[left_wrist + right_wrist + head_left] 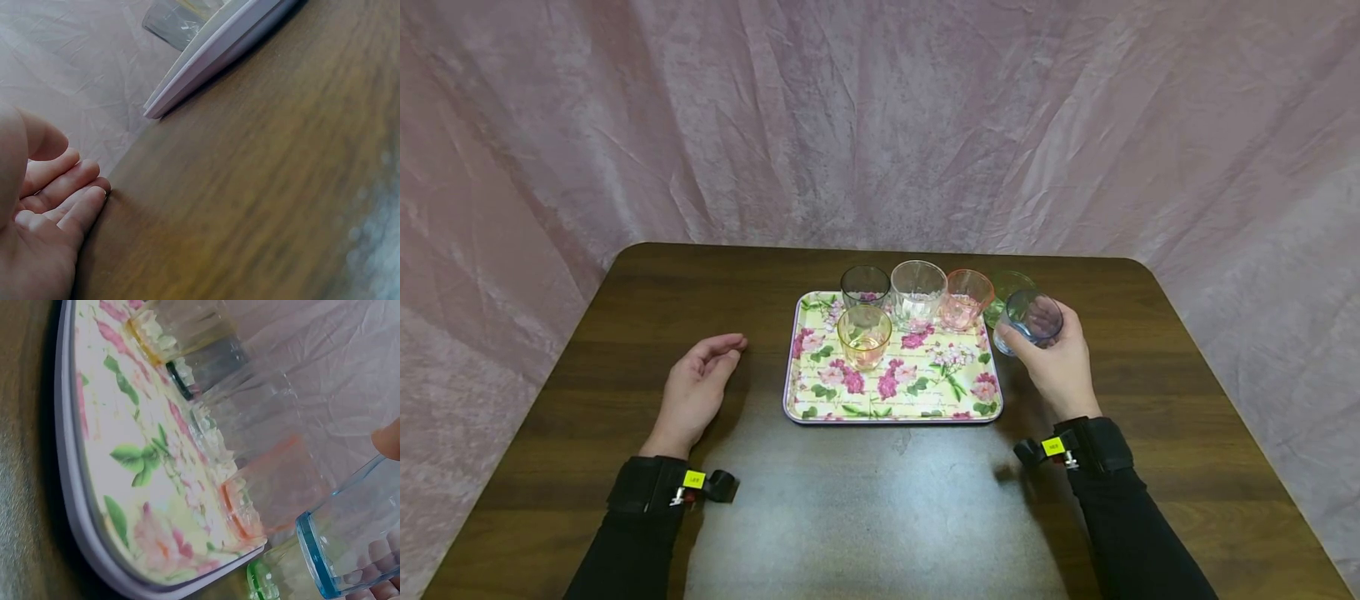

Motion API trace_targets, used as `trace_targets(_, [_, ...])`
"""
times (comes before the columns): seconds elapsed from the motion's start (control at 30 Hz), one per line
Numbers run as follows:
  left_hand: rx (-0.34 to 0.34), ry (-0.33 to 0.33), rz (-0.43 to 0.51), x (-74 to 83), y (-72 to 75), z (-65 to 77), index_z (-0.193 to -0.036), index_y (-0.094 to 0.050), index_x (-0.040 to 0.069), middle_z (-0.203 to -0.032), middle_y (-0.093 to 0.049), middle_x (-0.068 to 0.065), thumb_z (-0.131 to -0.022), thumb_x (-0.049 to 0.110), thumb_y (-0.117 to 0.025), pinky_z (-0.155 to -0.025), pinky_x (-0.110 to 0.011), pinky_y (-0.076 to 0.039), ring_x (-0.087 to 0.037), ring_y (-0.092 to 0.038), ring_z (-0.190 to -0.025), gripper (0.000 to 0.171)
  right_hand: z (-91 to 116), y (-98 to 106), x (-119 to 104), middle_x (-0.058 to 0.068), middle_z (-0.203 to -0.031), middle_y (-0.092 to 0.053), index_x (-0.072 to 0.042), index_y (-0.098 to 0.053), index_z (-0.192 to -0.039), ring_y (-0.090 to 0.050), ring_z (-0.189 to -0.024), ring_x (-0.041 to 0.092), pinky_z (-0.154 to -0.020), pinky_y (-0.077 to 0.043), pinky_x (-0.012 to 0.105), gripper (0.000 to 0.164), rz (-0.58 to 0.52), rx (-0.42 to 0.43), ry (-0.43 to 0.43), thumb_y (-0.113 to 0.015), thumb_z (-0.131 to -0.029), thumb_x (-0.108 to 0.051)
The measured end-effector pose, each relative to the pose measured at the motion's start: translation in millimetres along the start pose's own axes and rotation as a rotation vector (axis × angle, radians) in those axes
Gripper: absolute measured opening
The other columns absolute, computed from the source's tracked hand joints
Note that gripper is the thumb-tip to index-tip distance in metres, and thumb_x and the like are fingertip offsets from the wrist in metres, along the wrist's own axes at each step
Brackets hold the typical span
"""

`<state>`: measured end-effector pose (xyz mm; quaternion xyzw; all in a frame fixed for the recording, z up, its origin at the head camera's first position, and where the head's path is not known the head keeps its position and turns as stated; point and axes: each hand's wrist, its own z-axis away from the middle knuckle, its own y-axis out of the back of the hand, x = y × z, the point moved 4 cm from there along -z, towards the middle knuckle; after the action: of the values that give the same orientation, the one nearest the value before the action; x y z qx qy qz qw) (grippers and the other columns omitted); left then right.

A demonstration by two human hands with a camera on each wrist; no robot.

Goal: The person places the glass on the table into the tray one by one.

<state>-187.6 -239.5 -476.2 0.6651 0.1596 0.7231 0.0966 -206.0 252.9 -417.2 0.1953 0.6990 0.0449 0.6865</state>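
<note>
My right hand (1063, 367) grips a blue-tinted glass (1030, 321) beside the tray's right edge. In the right wrist view the blue glass (356, 531) appears lifted and tilted, its base toward the tray. Partly hidden behind it, a green glass (1009, 286) stands on the table off the tray's far right corner. On the flowered tray (943, 392) a dark grey glass (865, 286), a clear glass (917, 287) and a pink glass (967, 296) line the far side; a yellow glass (865, 340) stands in front of the grey one. Left of the tray, my left hand (695, 392) rests on the table, fingers loosely bent, holding nothing.
The brown wooden table (587, 400) has rounded far corners. A pinkish draped cloth (865, 125) hangs behind it and down both sides. A shiny greyish patch (880, 517) lies on the tabletop in front of the tray.
</note>
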Motion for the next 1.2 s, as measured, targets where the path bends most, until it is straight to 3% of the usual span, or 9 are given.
trace_targets(0.27, [0.006, -0.011, 0.007, 0.4, 0.0, -0.8, -0.155, -0.059, 0.011, -0.156, -0.064, -0.01, -0.118, 0.034, -0.053, -0.103, -0.003, -0.045, -0.026, -0.058, -0.146, 0.044, -2, -5, -10, 0.012, -0.153, -0.052, -0.004, -0.04, -0.162, -0.052, -0.137, 0.019, -0.116, -0.043, 0.029, 0.08, 0.003, 0.0, 0.039, -0.084, -0.098, -0.028])
trace_targets(0.63, [0.011, -0.02, 0.009, -0.5, -0.3, -1.2, -0.153, -0.06, 0.01, -0.155, -0.065, -0.011, -0.117, 0.033, -0.053, -0.102, -0.002, -0.044, -0.027, -0.059, -0.146, 0.043, 0, -14, -27, 0.015, -0.163, -0.049, -0.002, -0.037, -0.163, -0.05, -0.147, 0.029, -0.126, -0.04, 0.046, 0.082, -0.008, -0.056, 0.065, -0.082, -0.1, -0.028])
trace_targets(1.03, [0.006, -0.011, 0.0, 0.5, -0.2, 0.0, -0.154, -0.06, 0.011, -0.156, -0.065, -0.01, -0.117, 0.035, -0.053, -0.102, -0.002, -0.044, -0.026, -0.058, -0.147, 0.044, 2, -32, -35, 0.014, -0.16, -0.048, -0.007, -0.035, -0.165, -0.052, -0.146, 0.027, -0.116, -0.045, 0.034, 0.085, -0.038, -0.124, 0.074, -0.083, -0.099, -0.029])
trace_targets(1.2, [0.008, -0.014, 0.007, 0.9, -0.6, 0.1, -0.154, -0.06, 0.01, -0.155, -0.065, -0.01, -0.118, 0.034, -0.053, -0.102, -0.002, -0.044, -0.027, -0.058, -0.147, 0.044, 3, -45, -38, 0.015, -0.16, -0.047, -0.007, -0.034, -0.165, -0.053, -0.148, 0.027, -0.121, -0.045, 0.044, 0.085, -0.06, -0.162, 0.091, -0.084, -0.099, -0.025])
